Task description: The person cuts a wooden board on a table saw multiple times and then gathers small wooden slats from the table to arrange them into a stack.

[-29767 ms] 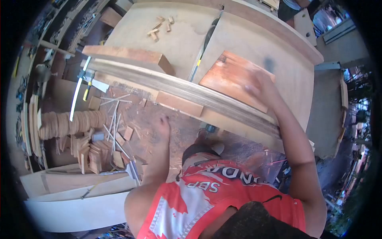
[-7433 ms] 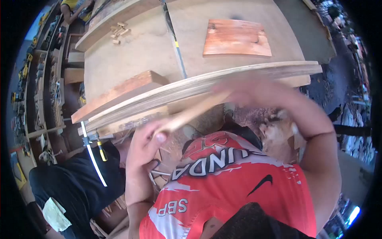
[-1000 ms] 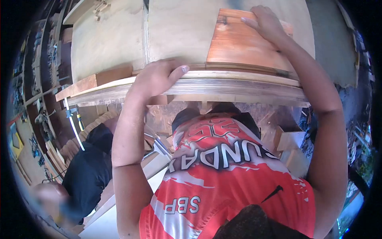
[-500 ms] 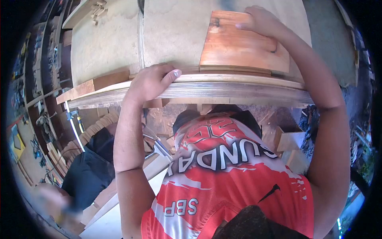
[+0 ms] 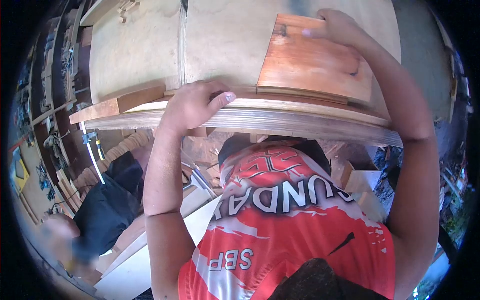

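A flat reddish-brown wooden board (image 5: 310, 60) lies on the pale plywood bench top (image 5: 225, 45). My right hand (image 5: 342, 30) grips its far right edge, the thumb lying on the upper face and the other fingers bent over the edge, partly hidden. Along the bench's near side runs a long wooden strip (image 5: 285, 104), close to the board's near edge. My left hand (image 5: 197, 105) is closed over this strip to the left of the board. Its thumb points right along the wood, and its fingertips are hidden behind the strip.
A wooden block (image 5: 117, 106) sits at the bench's front left corner, above a clamp (image 5: 91, 142). Small wood pieces (image 5: 127, 7) lie at the back left. Another person (image 5: 107, 210) is low at the left, near stacked timber. A wooden box (image 5: 362, 177) stands below the bench.
The view has shifted slightly, so the bench and board appear a little farther right. Both hands keep the same hold, with no clear movement of the board against the bench.
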Motion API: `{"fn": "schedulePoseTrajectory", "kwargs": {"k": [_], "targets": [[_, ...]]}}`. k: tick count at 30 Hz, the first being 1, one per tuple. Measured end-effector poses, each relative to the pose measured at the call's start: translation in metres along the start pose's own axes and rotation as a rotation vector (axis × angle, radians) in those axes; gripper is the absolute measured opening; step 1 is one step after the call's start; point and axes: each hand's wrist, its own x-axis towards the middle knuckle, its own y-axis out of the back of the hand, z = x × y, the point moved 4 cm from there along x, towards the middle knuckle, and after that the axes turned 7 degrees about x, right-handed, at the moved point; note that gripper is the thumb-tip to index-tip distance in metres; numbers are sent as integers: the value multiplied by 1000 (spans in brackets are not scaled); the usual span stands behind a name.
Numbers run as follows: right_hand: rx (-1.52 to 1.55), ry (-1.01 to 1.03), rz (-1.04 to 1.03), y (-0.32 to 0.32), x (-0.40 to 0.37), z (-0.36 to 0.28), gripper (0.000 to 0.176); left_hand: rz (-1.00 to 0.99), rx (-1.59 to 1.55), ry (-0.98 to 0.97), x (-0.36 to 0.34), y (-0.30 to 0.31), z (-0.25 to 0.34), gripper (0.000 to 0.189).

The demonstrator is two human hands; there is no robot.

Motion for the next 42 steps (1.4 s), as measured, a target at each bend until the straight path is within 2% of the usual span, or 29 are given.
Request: {"fn": "schedulePoseTrajectory", "kwargs": {"k": [2, 6, 8, 12, 15, 17, 21, 23, 28, 33, 42], "targets": [[48, -142, -202, 10, -1, -17, 77, -2, 19, -1, 0, 0, 1, 41], [65, -139, -207, 1, 0, -17, 75, -1, 34, -3, 0, 1, 3, 41], [78, -107, 54, -3, -5, -11, 72, 3, 28, -11, 1, 3, 3, 42], [20, -14, 13, 2, -7, -23, 64, 32, -31, -15, 0, 3, 0, 45], [4, -106, -89, -1, -10, -28, 56, 50, -52, -3, 1, 2, -3, 49], [68, 29, 46, -1, -14, -32, 49, 115, -35, -73, 1, 3, -4, 52], [13, 24, 10, -3, -16, -29, 48, 110, -52, -51, 1, 2, -5, 53], [-51, 65, 89, -5, -20, -32, 46, 87, -20, -20, 1, 2, -5, 53], [-77, 164, 216, -9, -25, -38, 50, 226, 12, -69, -2, -1, -9, 51], [-21, 138, 326, -14, -28, -35, 54, 45, 52, -41, -3, 2, -1, 52], [-33, 25, 274, -9, -32, -43, 62, 17, 78, -6, -1, -1, 2, 47]]}}
